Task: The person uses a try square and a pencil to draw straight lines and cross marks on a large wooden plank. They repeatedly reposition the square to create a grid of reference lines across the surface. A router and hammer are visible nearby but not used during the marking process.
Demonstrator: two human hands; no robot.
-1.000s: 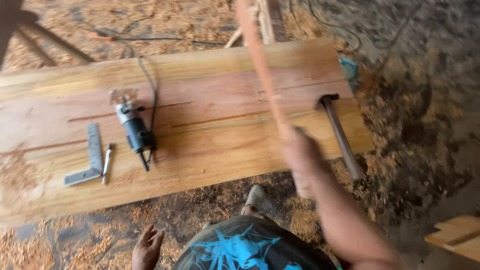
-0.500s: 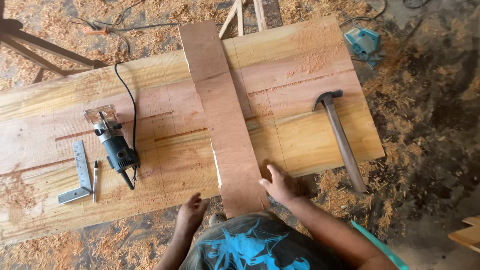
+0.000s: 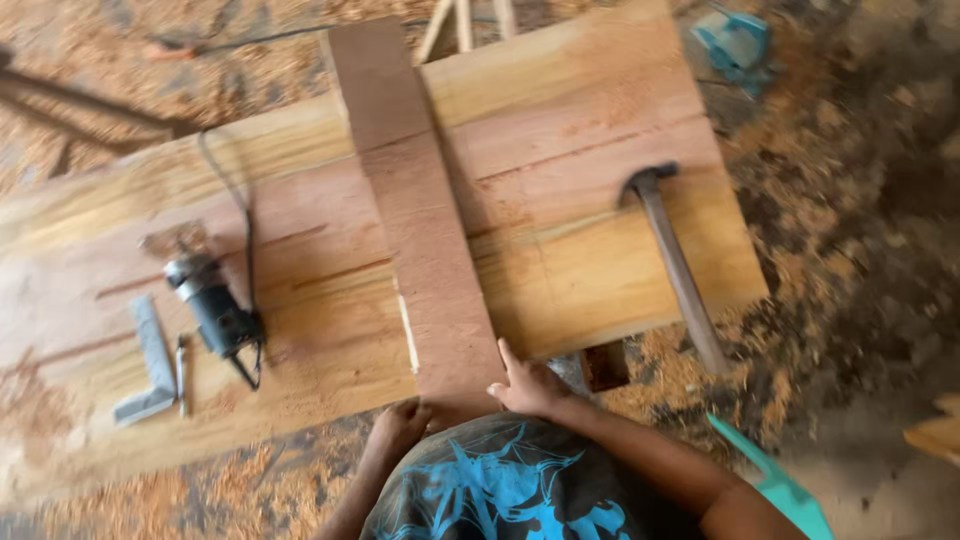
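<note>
A narrow reddish-brown board (image 3: 420, 215) lies across the wide pale plank surface (image 3: 560, 190), crossing it from the far edge to the near edge, where its end sticks out a little toward the person. Both hands are at this near end. The right hand (image 3: 527, 385) rests flat against the right corner of the board, the fingers (image 3: 508, 356) stretched and slightly apart, as if to keep the board steady and square. The left hand (image 3: 397, 428) is at the left corner of the same end, partly hidden by the head; whether its fingers are spread or curled I cannot tell.

Right of the board, well apart from it, a hammer (image 3: 672, 262) lies with its head toward the far side and its handle over the near edge. Left of the board lies a small power router (image 3: 212, 305) with its black cable (image 3: 235, 195), and further left a metal square (image 3: 150, 362) beside a pencil (image 3: 181, 372). No labels or packages can be read; only a blurred turquoise object (image 3: 735, 42) lies on the sawdust floor (image 3: 860, 230) beyond the hammer
</note>
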